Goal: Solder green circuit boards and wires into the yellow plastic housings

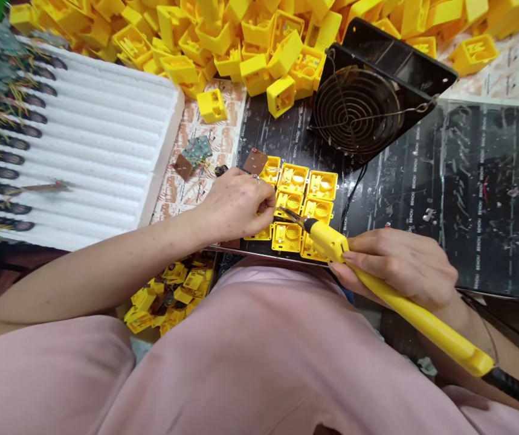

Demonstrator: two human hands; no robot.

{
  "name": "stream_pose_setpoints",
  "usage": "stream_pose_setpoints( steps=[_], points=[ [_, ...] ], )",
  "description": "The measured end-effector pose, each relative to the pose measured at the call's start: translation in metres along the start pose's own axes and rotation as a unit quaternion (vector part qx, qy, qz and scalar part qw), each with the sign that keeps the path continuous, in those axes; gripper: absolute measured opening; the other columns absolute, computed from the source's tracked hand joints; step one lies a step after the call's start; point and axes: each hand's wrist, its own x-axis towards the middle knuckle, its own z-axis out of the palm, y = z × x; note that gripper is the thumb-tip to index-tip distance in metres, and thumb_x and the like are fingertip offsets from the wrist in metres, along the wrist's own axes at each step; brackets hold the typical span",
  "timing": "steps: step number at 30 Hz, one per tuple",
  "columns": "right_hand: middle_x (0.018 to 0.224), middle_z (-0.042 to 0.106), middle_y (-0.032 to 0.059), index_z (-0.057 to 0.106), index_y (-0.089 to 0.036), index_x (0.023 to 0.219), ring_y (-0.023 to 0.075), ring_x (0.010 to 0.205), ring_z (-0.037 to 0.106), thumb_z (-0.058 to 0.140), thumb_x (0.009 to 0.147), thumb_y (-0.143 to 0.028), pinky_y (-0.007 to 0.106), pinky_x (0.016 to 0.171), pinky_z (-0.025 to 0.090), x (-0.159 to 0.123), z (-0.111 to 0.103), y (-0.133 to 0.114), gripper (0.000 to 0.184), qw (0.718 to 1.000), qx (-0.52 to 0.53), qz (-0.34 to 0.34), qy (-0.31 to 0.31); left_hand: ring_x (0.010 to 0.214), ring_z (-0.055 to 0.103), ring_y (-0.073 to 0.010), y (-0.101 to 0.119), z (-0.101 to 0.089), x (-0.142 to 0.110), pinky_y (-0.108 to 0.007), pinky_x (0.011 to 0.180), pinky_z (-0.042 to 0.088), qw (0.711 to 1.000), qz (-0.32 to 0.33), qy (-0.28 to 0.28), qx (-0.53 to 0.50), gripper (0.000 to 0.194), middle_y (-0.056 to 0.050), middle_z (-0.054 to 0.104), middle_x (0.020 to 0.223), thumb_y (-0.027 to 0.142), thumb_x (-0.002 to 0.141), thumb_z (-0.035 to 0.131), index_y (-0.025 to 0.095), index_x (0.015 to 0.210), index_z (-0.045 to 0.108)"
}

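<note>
My right hand (402, 266) is closed around a yellow soldering iron (415, 314), its cable running off to the lower right. The iron's tip points left into a group of open yellow plastic housings (293, 178) laid close together at the bench's front edge. Just left of the tip, my left hand (241, 202) has its thumb and fingers pinched together over the housings. Whatever it pinches is too small or too hidden to make out. A brown square board (255, 161) lies just beyond that hand, partly against a housing. My left hand covers some of the left-hand housings.
A black fan (359, 109) with a wire guard stands behind the housings. Yellow boxes (186, 42) are heaped along the back. Left is a ridged white foam tray (105, 145) with wired round parts and circuit boards. Below the bench sits a box of yellow pieces (173, 296).
</note>
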Motion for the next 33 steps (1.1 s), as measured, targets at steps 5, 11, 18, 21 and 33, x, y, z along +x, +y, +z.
stream_pose_setpoints(
  steps=[5,11,18,21,33],
  points=[
    [0.084,0.076,0.0032,0.068,-0.015,0.099,0.0133,0.074,0.073,0.087,0.088,-0.007,0.025,0.069,0.062,-0.001,-0.006,0.001,0.023,1.000,0.017,0.002,0.004,0.079,0.078,-0.0279,0.000,-0.002,0.000,-0.042,0.087,0.055,1.000,0.003,-0.009,0.001,0.030,-0.007,0.080,0.075,0.028,0.088,0.052,0.019,0.087,0.080],
    [0.080,0.076,0.0015,0.067,-0.020,0.096,0.0145,0.069,0.073,0.083,0.092,-0.009,0.026,0.065,0.062,0.004,-0.004,0.000,0.021,1.000,-0.005,-0.014,-0.017,0.081,0.079,-0.0285,0.004,-0.006,0.002,-0.041,0.086,0.052,0.999,-0.010,-0.034,0.012,0.028,-0.008,0.081,0.078,0.026,0.089,0.054,0.018,0.089,0.080],
    [0.086,0.075,0.0021,0.068,-0.021,0.095,0.0147,0.073,0.074,0.075,0.100,-0.013,0.027,0.068,0.063,-0.001,-0.018,-0.005,0.011,0.998,-0.010,0.061,-0.028,0.080,0.078,-0.0275,0.007,-0.010,0.004,-0.040,0.082,0.049,0.998,-0.014,-0.048,0.027,0.027,-0.008,0.080,0.077,0.025,0.090,0.055,0.018,0.090,0.081],
    [0.086,0.076,0.0007,0.069,-0.024,0.099,0.0153,0.074,0.076,0.076,0.098,-0.013,0.026,0.067,0.064,-0.005,-0.018,-0.004,0.013,0.997,0.001,0.071,-0.018,0.081,0.078,-0.0277,0.007,-0.010,0.005,-0.040,0.081,0.048,0.998,-0.012,-0.050,0.031,0.027,-0.008,0.081,0.079,0.025,0.090,0.055,0.018,0.090,0.081],
    [0.115,0.084,0.0018,0.059,-0.034,0.156,0.0180,0.074,0.079,0.082,0.097,-0.020,0.031,0.069,0.067,-0.020,-0.008,-0.010,0.064,0.983,-0.086,0.141,0.077,0.096,0.077,-0.0261,-0.011,0.004,-0.008,-0.048,0.105,0.049,0.994,0.036,0.097,-0.047,0.031,-0.005,0.083,0.094,0.031,0.101,0.053,0.023,0.090,0.080]
  ],
)
